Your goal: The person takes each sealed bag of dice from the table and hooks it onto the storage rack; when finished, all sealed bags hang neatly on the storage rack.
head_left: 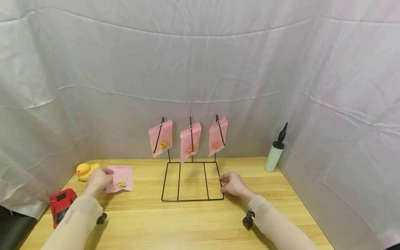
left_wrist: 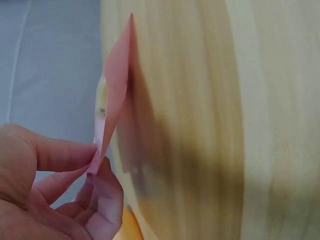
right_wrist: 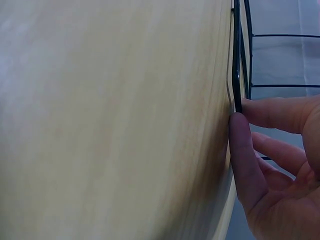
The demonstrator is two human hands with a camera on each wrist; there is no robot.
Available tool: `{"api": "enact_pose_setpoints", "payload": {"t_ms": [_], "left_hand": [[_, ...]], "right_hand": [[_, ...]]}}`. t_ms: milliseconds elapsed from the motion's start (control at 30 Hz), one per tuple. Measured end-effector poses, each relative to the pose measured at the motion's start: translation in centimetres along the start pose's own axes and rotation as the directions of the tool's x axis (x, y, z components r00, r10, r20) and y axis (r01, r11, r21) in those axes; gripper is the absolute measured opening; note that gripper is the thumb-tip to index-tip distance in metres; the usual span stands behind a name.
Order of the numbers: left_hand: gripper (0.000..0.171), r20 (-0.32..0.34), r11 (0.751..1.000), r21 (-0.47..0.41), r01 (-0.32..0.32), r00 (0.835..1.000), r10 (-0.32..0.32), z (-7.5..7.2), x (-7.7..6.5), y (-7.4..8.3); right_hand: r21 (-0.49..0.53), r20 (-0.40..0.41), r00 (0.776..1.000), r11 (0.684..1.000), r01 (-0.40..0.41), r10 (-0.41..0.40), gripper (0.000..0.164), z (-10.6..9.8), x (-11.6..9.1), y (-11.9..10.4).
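My left hand (head_left: pixel 99 180) pinches one edge of a pink pouch (head_left: pixel 117 175) between thumb and fingers; yellow dice (head_left: pixel 122 183) show through its front. In the left wrist view the pouch (left_wrist: pixel 117 75) is tilted up off the wooden table. At the right side of a black wire display rack (head_left: pixel 178 180), my right hand (head_left: pixel 235 184) pinches the base wire, and the right wrist view shows thumb and finger meeting on that wire (right_wrist: pixel 237 75). Three pink pouches hang from the rack's hooks: a left one (head_left: pixel 165 133) with yellow dice, a middle one (head_left: pixel 185 139) and a right one (head_left: pixel 215 133) with orange-red pieces.
A yellow rubber duck (head_left: pixel 83 171) sits just beyond my left hand. The red toy car (head_left: pixel 61 201) is partly covered by my left sleeve. Far right stands a pale green hand pump (head_left: pixel 273 158) with a black nozzle. Grey curtains (head_left: pixel 175 69) surround the wooden table (head_left: pixel 150 222).
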State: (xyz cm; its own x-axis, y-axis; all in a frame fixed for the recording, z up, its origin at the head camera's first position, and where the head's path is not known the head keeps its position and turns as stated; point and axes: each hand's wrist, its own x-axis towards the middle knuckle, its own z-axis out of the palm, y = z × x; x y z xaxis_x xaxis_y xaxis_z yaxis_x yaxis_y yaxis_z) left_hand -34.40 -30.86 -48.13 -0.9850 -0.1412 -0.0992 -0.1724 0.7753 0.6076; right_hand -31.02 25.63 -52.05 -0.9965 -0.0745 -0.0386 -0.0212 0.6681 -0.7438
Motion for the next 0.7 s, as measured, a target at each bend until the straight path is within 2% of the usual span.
{"api": "enact_pose_setpoints", "payload": {"t_ms": [267, 433, 700], "left_hand": [[0.057, -0.043, 0.999, -0.010, -0.051, 0.998, 0.051, -0.3, -0.6, 1.1], [0.055, -0.045, 0.995, -0.071, -0.073, 0.997, 0.070, -0.4, -1.2, 1.6], [0.055, -0.061, 0.976, -0.158, -0.147, 0.988, 0.139, -0.7, -3.0, 2.3]], "right_hand": [[0.005, 0.003, 1.000, 1.000, -0.004, 0.004, 0.055, 0.0, -0.1, -0.1], [-0.003, 0.001, 1.000, 1.000, -0.003, 0.003, 0.055, 0.0, -0.1, -0.1], [-0.004, -0.004, 1.000, 1.000, -0.009, 0.009, 0.054, 0.0, -0.1, -0.1]]}}
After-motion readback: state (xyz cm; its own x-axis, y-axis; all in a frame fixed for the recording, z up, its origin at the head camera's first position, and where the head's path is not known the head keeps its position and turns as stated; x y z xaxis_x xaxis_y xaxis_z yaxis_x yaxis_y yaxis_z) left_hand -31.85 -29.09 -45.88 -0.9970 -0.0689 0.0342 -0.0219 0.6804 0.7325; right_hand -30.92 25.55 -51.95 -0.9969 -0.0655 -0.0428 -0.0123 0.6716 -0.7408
